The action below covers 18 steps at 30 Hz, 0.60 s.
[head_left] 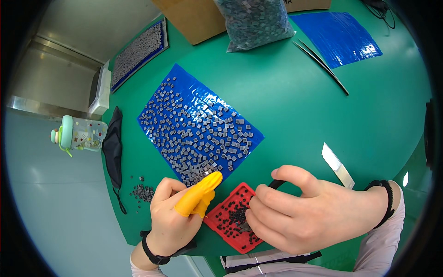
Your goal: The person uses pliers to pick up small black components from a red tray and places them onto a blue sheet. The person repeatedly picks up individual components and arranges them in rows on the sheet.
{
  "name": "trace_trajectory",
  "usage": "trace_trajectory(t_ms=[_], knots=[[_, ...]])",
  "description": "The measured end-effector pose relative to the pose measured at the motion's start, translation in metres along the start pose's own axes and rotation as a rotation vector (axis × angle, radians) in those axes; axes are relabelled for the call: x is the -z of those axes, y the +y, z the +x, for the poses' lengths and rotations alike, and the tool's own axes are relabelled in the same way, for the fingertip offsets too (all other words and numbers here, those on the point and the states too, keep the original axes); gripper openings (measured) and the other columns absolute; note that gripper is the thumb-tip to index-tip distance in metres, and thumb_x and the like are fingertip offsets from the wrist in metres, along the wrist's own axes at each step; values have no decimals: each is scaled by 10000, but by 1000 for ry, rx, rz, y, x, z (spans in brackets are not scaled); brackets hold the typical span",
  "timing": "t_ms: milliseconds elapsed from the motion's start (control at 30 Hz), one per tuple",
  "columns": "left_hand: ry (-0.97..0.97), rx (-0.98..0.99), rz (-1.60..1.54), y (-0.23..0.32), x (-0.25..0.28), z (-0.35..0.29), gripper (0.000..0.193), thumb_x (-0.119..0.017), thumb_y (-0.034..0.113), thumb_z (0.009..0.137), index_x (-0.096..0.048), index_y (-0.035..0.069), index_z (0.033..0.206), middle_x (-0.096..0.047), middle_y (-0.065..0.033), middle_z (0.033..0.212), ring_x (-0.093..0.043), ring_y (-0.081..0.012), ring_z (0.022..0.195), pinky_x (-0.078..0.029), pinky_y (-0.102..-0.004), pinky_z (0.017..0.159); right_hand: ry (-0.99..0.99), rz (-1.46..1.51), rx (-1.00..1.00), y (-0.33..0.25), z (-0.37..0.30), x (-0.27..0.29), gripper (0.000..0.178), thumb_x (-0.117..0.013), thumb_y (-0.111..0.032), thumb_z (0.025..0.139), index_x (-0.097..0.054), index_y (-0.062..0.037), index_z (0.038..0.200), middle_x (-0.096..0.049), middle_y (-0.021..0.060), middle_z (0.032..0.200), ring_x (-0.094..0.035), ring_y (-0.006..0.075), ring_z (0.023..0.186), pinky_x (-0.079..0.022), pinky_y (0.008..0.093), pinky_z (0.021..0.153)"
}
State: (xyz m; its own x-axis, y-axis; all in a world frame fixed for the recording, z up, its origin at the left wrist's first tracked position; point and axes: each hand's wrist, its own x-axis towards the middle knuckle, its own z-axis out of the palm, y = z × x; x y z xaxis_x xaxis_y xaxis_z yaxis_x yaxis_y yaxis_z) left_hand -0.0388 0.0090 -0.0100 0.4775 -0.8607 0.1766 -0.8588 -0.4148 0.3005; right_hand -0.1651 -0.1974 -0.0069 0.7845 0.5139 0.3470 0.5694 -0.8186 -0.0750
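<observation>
My left hand (pixel 175 214), with yellow finger cots (pixel 199 196) on its fingers, is closed in a pinch at the near corner of a blue sheet (pixel 221 98). Small grey square pieces (pixel 212 134) cover much of the sheet, packed closely by these fingertips; what lies between them is hidden. My right hand (pixel 300 210) curls over a small red tray (pixel 244 244) scattered with tiny black parts (pixel 237 215). A black curved thing (pixel 277 183) shows behind its fingers, too covered to name. The right fingertips are down at the tray's parts.
Loose dark bits (pixel 143 193) and a black face mask (pixel 113 143) lie left. A clear bottle (pixel 87 135) is beyond. At the back are a filled tray (pixel 138 53), cardboard box (pixel 194 21) and bag of pieces (pixel 258 23). Tweezers (pixel 323 65), another blue sheet (pixel 339 39) and a blade-like strip (pixel 338 165) lie right.
</observation>
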Motion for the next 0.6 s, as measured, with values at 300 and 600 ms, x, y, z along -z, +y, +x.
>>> trace_trajectory(t_ms=[300,600], knots=[[-32,-9,-4,-1,-2,2,367,-752,-25,620,-713,37,980,-605,0,645,-526,-181,665,-438,-283,590,-51,-3,20,2,-1,3,156,-621,-188,740,-638,-76,847,-606,29,858,-576,143,906,-377,412,923],[-29,-2,-5,-1,-1,3,371,-742,-33,612,-716,35,976,-622,-7,666,-527,-184,670,-442,-285,596,-103,-6,40,3,-2,4,153,-619,-185,740,-636,-76,845,-603,28,854,-575,144,907,-377,413,922]])
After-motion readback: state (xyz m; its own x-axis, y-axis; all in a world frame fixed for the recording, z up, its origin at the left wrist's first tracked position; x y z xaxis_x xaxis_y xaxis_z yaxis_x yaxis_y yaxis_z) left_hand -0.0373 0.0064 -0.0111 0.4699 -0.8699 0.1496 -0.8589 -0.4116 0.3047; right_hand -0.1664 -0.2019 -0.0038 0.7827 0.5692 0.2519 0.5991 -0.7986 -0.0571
